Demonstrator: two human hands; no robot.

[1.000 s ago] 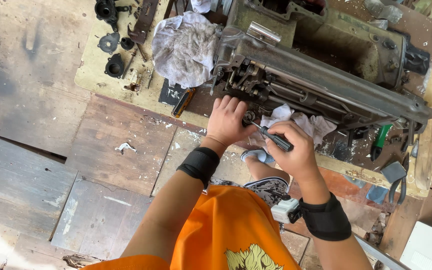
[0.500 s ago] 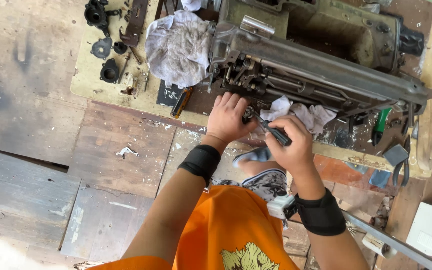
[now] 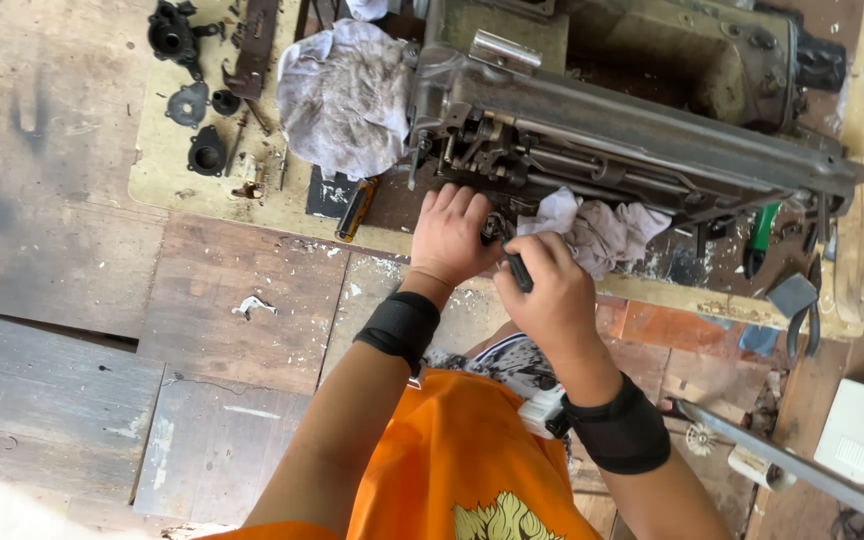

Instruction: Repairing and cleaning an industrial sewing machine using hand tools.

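Observation:
A greasy sewing machine (image 3: 632, 110) lies tipped on its side on a worn table top (image 3: 167, 150), its underside mechanism facing me. My left hand (image 3: 452, 235) rests flat against the mechanism at the machine's lower edge, fingers together. My right hand (image 3: 547, 290) is closed around a dark tool handle (image 3: 519, 270) whose tip points into the mechanism beside the left hand. A crumpled white rag (image 3: 597, 230) lies just right of both hands. Black bands wrap both wrists.
A larger dirty cloth (image 3: 342, 95) lies left of the machine. Black round machine parts (image 3: 192, 100) sit at the table's left end. An orange-handled screwdriver (image 3: 355, 210) lies at the table edge. A green-handled tool (image 3: 760, 235) and pliers (image 3: 802, 310) lie right. Wooden floorboards (image 3: 82, 360) lie below.
The view has shifted slightly. Both hands stay at the same spot on the machine's underside, the right still gripping the tool.

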